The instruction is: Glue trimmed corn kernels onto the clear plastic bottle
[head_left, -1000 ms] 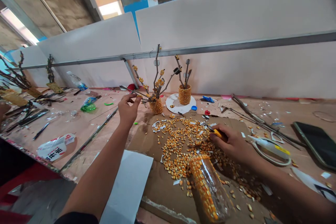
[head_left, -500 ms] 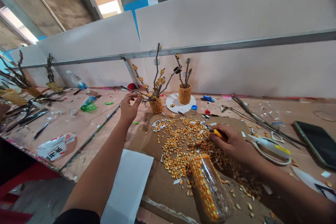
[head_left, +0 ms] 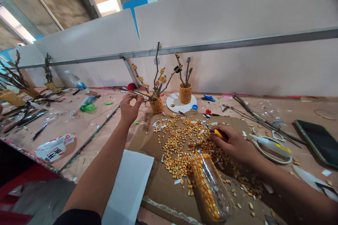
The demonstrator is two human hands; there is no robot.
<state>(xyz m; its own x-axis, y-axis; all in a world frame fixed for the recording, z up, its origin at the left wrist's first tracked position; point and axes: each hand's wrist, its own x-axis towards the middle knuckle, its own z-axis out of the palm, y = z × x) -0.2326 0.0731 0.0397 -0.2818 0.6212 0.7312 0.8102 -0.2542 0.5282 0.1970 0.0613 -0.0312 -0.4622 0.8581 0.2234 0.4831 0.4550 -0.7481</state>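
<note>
My left hand reaches to the corn-covered pot with upright twigs. Its thumb and finger pinch a small cluster of corn kernels at the end of a low twig. Other kernel clusters sit along the branches. My right hand is closed around a yellow and black utility knife, its blade pointing left over loose corn kernels. Below lies a clear plastic bottle, its left side covered in rows of kernels.
The kernels lie on a cardboard sheet. Behind stands a second corn pot on a white disc. At the right are loose sticks, a glue gun and a phone. White paper lies under my left forearm.
The view has shifted very slightly. Both hands keep nearly the same places, the left at the kernel cluster and the right holding the utility knife.
</note>
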